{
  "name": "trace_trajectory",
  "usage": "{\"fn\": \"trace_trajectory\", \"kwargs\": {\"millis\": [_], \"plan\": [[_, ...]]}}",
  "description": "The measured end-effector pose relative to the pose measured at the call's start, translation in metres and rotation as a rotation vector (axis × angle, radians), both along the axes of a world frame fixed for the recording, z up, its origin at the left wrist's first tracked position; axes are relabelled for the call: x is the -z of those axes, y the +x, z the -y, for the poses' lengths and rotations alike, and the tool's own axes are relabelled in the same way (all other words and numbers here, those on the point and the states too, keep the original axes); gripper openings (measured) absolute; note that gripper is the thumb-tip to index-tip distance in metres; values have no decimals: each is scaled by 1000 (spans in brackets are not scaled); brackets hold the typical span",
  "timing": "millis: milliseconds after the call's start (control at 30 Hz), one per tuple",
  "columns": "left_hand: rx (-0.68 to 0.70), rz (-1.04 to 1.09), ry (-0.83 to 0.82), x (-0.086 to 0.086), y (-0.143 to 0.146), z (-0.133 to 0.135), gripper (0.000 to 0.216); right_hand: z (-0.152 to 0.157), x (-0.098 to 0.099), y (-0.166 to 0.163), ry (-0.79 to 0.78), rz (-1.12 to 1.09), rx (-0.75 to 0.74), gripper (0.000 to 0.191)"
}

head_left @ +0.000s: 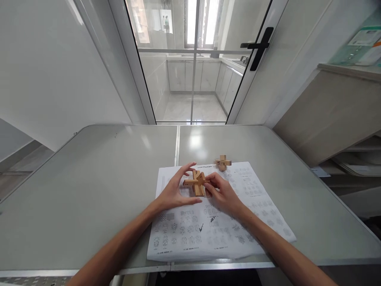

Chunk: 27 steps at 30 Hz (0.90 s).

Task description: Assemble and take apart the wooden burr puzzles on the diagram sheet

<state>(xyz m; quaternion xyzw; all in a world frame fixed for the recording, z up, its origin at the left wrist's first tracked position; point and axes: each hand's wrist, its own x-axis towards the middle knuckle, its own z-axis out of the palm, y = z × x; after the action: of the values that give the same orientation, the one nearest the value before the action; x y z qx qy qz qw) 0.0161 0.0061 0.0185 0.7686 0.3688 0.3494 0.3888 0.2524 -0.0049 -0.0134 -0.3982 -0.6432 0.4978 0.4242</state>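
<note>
A partly joined wooden burr puzzle (198, 190), made of light-brown notched sticks with dark marks, is over the printed paper sheet (184, 250). My right hand (222, 192) pinches the puzzle's right side between thumb and fingertips. Around its left side, my left hand (172, 192) forms a wide C, thumb below and fingers above, apart from the wood as far as I can see. One stick points left into that gap. A second small cluster of crossed wooden pieces (223, 162) rests at the sheet's far edge, beyond my right hand.
The sheet, printed with rows of small diagrams, lies on a grey table (89, 190) with a metal seam. Behind stands a glass door (178, 83) with a black handle (258, 47). Shelving (333, 107) is at the right.
</note>
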Motion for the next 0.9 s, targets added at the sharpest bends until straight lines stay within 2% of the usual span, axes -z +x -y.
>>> {"fn": "trace_trajectory", "kwargs": {"millis": [167,367,533,900], "plan": [[-3,2,-9,6,0,-2,104,1,0,1,51,2,-3,21],[-32,-16,64,0,3,0,91,1,0,0,58,-35,-17,19],[-46,-24,80,0,3,0,90,1,-3,1,57,-19,-18,17],[-32,-2,102,4,3,-2,90,0,3,1,51,-38,-19,16]]}}
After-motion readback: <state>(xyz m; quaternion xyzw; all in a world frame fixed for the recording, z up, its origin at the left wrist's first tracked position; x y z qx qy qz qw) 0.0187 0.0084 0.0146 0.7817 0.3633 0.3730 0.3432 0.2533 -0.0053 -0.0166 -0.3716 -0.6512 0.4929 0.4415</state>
